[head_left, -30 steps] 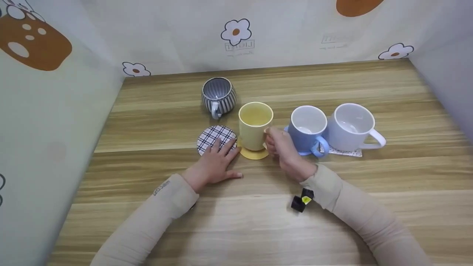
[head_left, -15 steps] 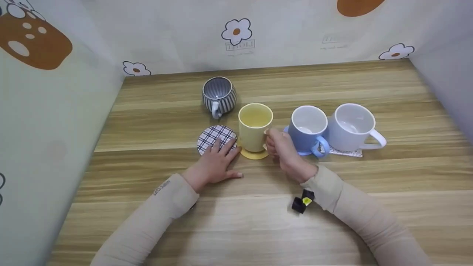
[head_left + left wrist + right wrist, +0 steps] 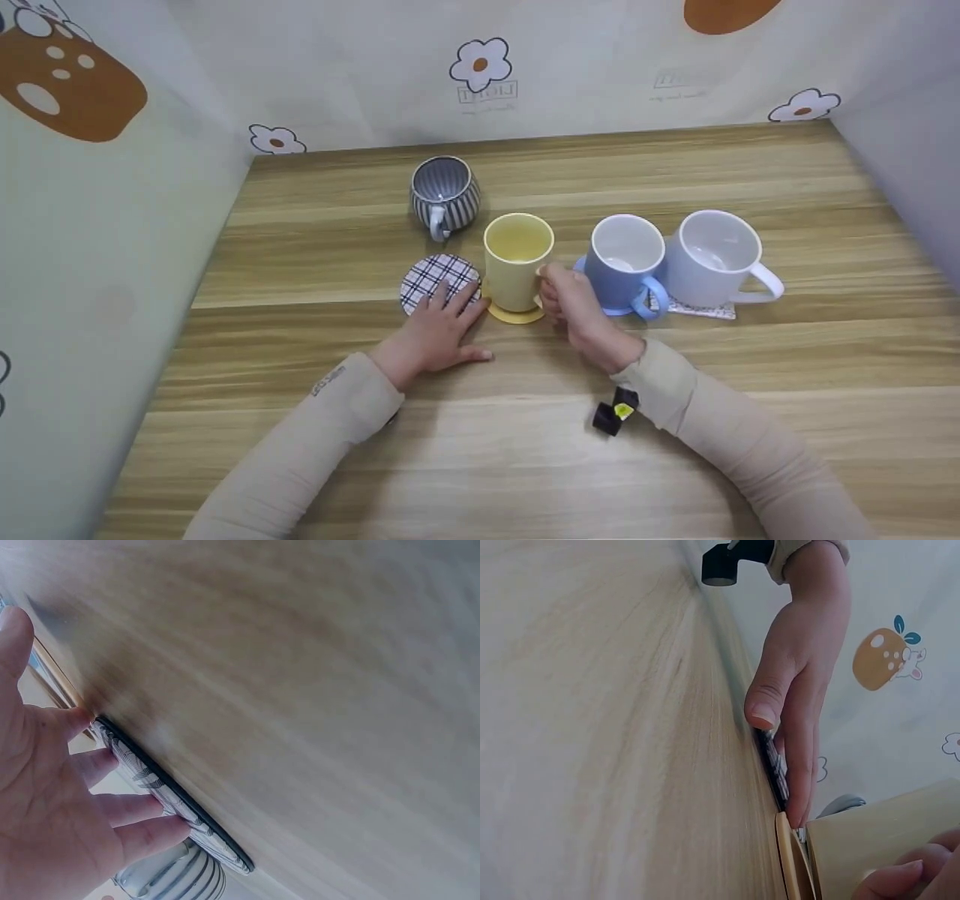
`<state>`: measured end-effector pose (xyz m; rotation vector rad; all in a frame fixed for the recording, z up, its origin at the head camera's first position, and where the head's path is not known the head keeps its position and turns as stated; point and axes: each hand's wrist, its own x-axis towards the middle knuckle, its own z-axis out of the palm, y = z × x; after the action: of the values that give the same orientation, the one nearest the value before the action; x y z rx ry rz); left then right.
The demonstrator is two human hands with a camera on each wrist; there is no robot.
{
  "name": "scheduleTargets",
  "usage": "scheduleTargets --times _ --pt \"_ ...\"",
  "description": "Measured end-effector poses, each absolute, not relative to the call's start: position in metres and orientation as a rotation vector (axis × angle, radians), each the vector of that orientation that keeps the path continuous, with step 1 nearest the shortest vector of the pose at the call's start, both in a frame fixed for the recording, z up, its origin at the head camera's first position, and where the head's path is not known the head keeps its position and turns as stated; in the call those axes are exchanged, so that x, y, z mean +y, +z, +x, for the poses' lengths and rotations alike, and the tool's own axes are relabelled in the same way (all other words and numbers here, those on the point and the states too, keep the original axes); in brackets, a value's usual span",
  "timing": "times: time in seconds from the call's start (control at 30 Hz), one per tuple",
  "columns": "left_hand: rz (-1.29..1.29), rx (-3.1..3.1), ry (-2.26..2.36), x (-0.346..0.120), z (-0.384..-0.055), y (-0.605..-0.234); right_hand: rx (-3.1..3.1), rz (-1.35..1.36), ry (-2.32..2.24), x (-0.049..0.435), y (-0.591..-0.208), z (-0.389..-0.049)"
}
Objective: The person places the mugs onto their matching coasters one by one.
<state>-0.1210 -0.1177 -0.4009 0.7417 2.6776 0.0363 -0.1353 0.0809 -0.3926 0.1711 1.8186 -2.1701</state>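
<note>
My right hand [image 3: 579, 306] grips the handle of a pale yellow mug [image 3: 511, 283], which is upright over a round yellow coaster [image 3: 517, 316]. In the right wrist view the mug [image 3: 885, 840] appears close above the coaster [image 3: 784, 859], with curled fingers at the lower right corner. My left hand [image 3: 439, 334] lies with fingers spread on a round plaid coaster [image 3: 429, 274], little curl in them. The left wrist view shows those fingertips on the coaster's [image 3: 172, 802] patterned face. Just behind the plaid coaster stands a striped grey mug [image 3: 463, 204], its handle facing me.
Right of the yellow mug, a blue mug [image 3: 619, 283] stands on a blue coaster [image 3: 580, 264]. Beside it a white mug [image 3: 705, 277] sits on a speckled square coaster [image 3: 712, 310]. A black wrist camera mount [image 3: 607, 418] hangs at the right sleeve. Printed cloth walls border the wooden table [image 3: 480, 472].
The yellow mug and my right hand have come down slightly over the yellow coaster. My left hand and the other mugs stay in place.
</note>
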Motion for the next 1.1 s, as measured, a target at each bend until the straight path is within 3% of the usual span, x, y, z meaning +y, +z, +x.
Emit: scheduleTargets --times 1.1 --pt "0.753 2.685 0.025 -0.1193 -0.1208 -0.4041 1.826 0.128 -2.137 0.0863 -0.3962 -0.1341"
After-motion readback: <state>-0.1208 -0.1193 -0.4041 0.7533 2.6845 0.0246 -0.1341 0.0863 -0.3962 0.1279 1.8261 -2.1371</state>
